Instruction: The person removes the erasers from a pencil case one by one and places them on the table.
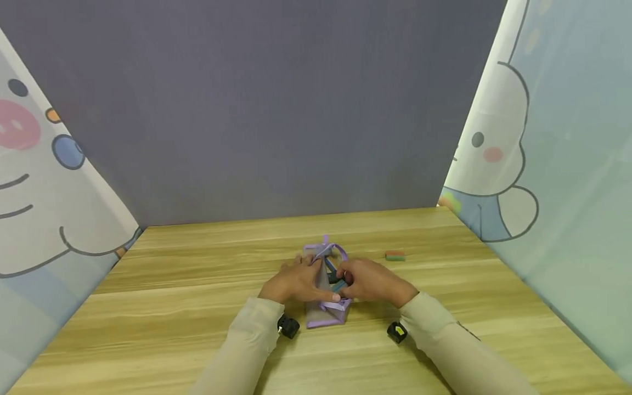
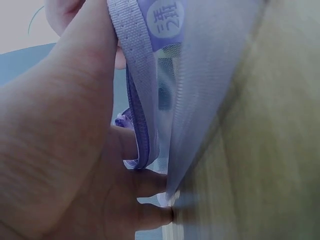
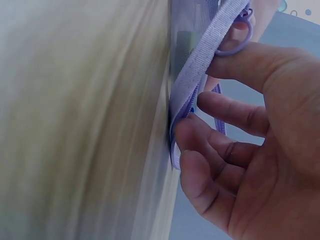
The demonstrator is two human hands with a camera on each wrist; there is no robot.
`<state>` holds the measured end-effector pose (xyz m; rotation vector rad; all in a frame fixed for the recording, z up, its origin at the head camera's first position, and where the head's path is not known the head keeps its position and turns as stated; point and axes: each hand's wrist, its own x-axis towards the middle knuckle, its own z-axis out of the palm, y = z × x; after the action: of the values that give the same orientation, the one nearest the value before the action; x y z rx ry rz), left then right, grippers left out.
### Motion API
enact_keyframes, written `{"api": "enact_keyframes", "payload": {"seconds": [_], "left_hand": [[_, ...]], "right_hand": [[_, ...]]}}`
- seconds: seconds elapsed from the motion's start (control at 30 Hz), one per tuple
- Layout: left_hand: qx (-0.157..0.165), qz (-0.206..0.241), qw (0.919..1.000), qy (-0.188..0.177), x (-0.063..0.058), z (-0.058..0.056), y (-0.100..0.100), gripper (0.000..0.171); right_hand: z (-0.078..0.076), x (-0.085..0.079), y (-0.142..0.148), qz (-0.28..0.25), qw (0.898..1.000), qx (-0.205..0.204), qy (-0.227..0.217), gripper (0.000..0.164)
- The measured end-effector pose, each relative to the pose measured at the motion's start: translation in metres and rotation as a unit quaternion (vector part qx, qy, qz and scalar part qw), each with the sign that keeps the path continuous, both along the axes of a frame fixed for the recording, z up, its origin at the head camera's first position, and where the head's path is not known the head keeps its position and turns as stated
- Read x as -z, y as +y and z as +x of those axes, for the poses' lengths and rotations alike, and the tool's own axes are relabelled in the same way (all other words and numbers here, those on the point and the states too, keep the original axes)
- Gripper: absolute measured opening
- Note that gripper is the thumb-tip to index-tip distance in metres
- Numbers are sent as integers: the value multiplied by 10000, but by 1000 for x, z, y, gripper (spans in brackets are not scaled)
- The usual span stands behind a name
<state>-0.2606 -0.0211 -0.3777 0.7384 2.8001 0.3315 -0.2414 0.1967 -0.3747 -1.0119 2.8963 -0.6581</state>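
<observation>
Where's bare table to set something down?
Left: wooden table between left sleeve and left patterned drape. Right: between orange-green piece and right patterned drape. Far: strip between pouch and grey panel. Crowded: pouch, with left hand and right hand.

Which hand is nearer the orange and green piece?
The right hand, on that piece's side of the pouch; the left hand is farther, on the other.

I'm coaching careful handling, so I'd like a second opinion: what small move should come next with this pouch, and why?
Perhaps the right hand should ease the zipper edge of the pouch slightly outward. That hand is right at the edge, the left hand rests against the opposite side, and the narrow opening shows the blue item inside only partly.
</observation>
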Motion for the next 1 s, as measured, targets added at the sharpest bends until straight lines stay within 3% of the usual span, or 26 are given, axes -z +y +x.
{"api": "enact_keyframes", "payload": {"seconds": [0.17, 0.63, 1.0], "left_hand": [[61, 47, 9999, 122, 0, 0, -1, 115], [399, 700, 9964, 251, 9, 0, -12, 108], [384, 504, 9980, 86, 3, 0, -14, 106]], "right_hand": [[0, 0, -2, 117, 9998, 117, -58, 29], [2, 0, -1, 263, 9995, 187, -6, 25], [3, -1, 0, 274, 9995, 91, 112, 23]]}}
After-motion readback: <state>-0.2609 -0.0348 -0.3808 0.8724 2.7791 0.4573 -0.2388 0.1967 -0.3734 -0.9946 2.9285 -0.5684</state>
